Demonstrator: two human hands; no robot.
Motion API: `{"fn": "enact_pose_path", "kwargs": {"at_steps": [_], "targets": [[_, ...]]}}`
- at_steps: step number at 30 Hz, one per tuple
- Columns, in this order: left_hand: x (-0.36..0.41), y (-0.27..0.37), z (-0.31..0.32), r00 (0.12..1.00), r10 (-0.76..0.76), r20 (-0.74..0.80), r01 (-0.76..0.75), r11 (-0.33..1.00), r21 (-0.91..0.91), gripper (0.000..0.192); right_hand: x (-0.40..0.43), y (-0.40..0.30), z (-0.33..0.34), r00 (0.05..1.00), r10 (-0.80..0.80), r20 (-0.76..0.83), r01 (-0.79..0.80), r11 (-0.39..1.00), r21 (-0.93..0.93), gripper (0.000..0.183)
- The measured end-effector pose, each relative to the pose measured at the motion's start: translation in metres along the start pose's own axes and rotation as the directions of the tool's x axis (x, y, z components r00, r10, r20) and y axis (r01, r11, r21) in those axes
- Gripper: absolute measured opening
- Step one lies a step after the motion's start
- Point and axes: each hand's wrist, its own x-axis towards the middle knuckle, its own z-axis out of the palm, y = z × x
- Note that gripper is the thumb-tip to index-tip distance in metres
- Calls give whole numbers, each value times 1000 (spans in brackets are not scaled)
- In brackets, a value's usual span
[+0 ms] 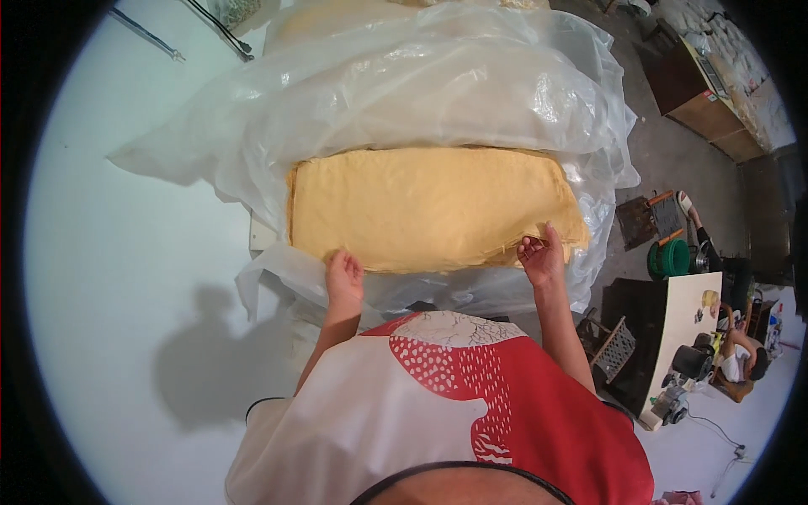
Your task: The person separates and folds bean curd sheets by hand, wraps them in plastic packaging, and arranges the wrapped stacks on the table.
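Observation:
A stack of thin, soft yellow sheets [429, 205] lies lengthwise before me, its material not certain. My left hand [345, 276] is at the near edge toward the left, fingers curled against the sheets; whether it pinches one is hidden. At the near right corner my right hand [541, 257] is turned palm up. Its thumb and curled fingers take hold of the edge of a top sheet, which is raised and wavy there, with layers showing underneath. Clear plastic sheeting [416, 95] is folded back behind the stack and also shows under its near side.
A white wall [126, 252] rises at the left, with cables [233, 38] hanging near the top. At the right are a wooden cabinet [713, 120], a green bucket [669, 257] and a table [685, 341] bearing several items. A seated person [738, 360] is beyond that table.

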Motion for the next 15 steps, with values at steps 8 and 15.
{"fn": "enact_pose_path", "kwargs": {"at_steps": [8,15], "targets": [[-18,-22,41,806,63,589,-510,579,636,24,33,18,-20,998,-45,46,56,957,-283,31],[-69,-56,119,135,29,990,-872,-471,132,48,-13,5,75,821,-496,284,570,738,-360,34]]}}
